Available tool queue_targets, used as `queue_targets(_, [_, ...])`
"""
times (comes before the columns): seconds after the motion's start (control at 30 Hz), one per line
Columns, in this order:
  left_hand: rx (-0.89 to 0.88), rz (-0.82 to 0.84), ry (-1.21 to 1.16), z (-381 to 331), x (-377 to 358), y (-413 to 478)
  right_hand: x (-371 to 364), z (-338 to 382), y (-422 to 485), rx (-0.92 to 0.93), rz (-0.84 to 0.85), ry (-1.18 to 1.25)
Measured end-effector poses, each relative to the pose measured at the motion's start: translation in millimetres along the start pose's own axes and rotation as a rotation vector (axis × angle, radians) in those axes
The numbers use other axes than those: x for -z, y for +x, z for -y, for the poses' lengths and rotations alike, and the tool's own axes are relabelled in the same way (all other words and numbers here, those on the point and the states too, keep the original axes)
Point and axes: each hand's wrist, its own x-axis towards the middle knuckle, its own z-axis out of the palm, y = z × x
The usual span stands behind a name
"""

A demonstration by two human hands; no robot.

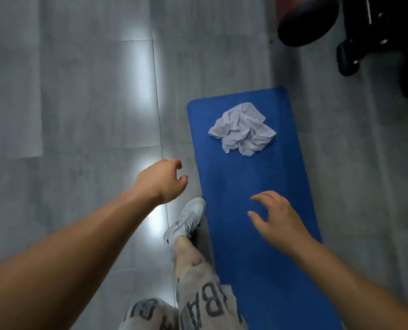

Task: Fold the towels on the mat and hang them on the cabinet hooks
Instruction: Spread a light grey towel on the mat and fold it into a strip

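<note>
**Both hands empty, towel still crumpled on the mat**

The right hand (278, 216) hovers lower right over the blue mat (250, 258), fingers spread wide, holding nothing. The left hand (161, 181) hangs at centre over the grey floor (79, 103), loosely curled and empty. The white towel (242, 128) lies bunched near the mat's upper end, well apart from both. Grabbing the heap mid-bunch would likely lift tangled layers and spoil the fold; the shoe (186, 220) at the mat's edge could shift it

We see a plain bright blue mat (257, 222), a white towel (242, 128) with faint stripes, pale grey floor tiles (79, 91), a white shoe (186, 220) — and grey shorts (205, 306) bearing dark lettering.
</note>
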Motion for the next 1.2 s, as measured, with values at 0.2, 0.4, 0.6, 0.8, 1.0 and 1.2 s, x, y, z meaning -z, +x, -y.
queue_targets(0.2, [-0.016,0.048,0.009,-0.1,-22.0,155.7,-31.7,-34.7,123.7,-0.147,-0.017,0.085])
queue_targets(0.4, [-0.131,0.123,0.101,-6.7,-82.3,300.9,-85.9,-77.7,257.5,-0.236,-0.061,0.147])
queue_targets(0.6, [-0.25,0.132,0.061,-30.7,-134.6,430.5,-143.4,-136.8,382.2,-0.212,-0.2,0.214])
queue_targets(0.8, [-0.324,0.131,-0.11,-76.5,-150.9,512.2,-161.5,-193.7,464.8,-0.475,-0.507,0.446])
queue_targets(1.0, [-0.282,0.215,-0.03,-124.9,-186.2,536.2,-171.0,-235.2,483.1,-0.756,-0.57,0.623])
queue_targets(1.2, [-0.216,0.214,-0.187,-121.8,-205.3,532.1,-183.6,-229.7,484.1,-0.664,-0.449,0.955])
